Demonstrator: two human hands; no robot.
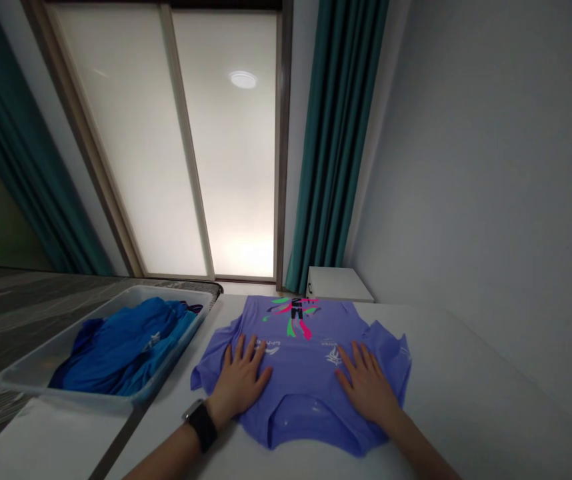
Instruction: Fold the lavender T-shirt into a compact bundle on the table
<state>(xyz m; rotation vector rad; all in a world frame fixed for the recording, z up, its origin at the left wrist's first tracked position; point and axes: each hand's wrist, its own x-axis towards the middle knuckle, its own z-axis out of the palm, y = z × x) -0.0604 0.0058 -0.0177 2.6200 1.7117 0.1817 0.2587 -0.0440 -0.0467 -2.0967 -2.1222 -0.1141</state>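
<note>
A purple T-shirt (301,373) lies spread on the white table, its neckline toward me and its hem at the far side. Pink, green and black print shows near the hem, with small white logos across the chest. My left hand (240,379) rests flat on the shirt's left chest, fingers spread; a black watch is on that wrist. On the other side of the chest, my right hand (366,381) also presses flat, with its fingers extended. Neither hand grips the cloth.
To the left, a clear plastic bin (136,400) holds blue clothes (131,343). The white table (466,400) extends right to a grey wall. Beyond its far edge stand a white cabinet (339,283), a teal curtain (339,147) and frosted sliding doors (231,167).
</note>
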